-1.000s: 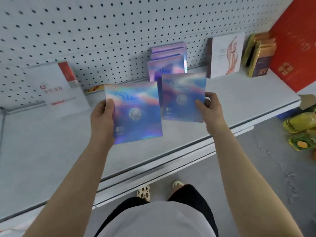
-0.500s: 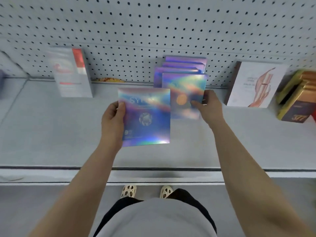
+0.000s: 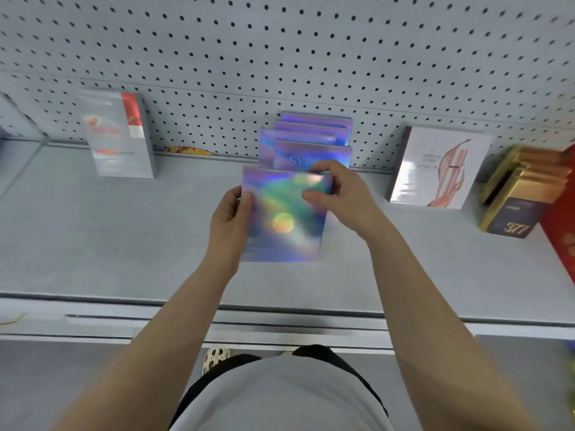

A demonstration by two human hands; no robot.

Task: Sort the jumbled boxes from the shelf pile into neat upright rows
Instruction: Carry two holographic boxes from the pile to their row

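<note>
A flat holographic box (image 3: 284,219) is held upright over the grey shelf (image 3: 124,244), its shiny face towards me. My left hand (image 3: 230,219) grips its left edge. My right hand (image 3: 339,197) pinches its top right corner between thumb and fingers. Just behind it, a row of several matching holographic boxes (image 3: 311,135) stands upright against the pegboard (image 3: 280,57). The front one of the row shows the letters "SY" and is partly hidden by my right hand.
A white and red box (image 3: 119,135) leans on the pegboard at the left. At the right stand a white box with a pink drawing (image 3: 435,169), several gold and dark boxes (image 3: 522,200) and a large red box (image 3: 560,231).
My right hand has let go of its own box, which now stands at the front of the row, and has come over to the box in my left hand. That box moved right and back.
</note>
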